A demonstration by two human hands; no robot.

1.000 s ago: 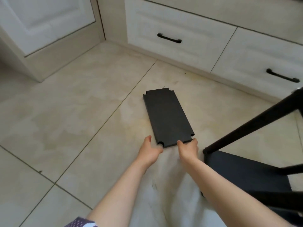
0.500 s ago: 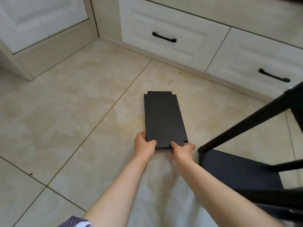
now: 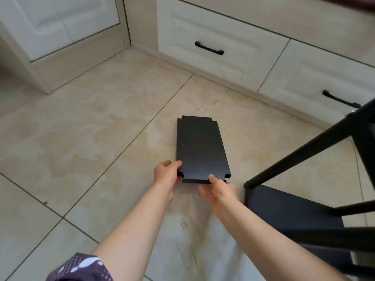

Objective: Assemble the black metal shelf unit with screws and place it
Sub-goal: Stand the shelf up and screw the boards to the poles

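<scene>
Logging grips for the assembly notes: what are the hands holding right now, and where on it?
Both hold the black shelf panel by its near short end: left hand at the left corner, right hand near the right.

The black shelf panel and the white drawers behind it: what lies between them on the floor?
In the head view, only bare tile floor lies between the black shelf panel and the white drawers, with a few small dark specks near the panel's far edge.
</scene>
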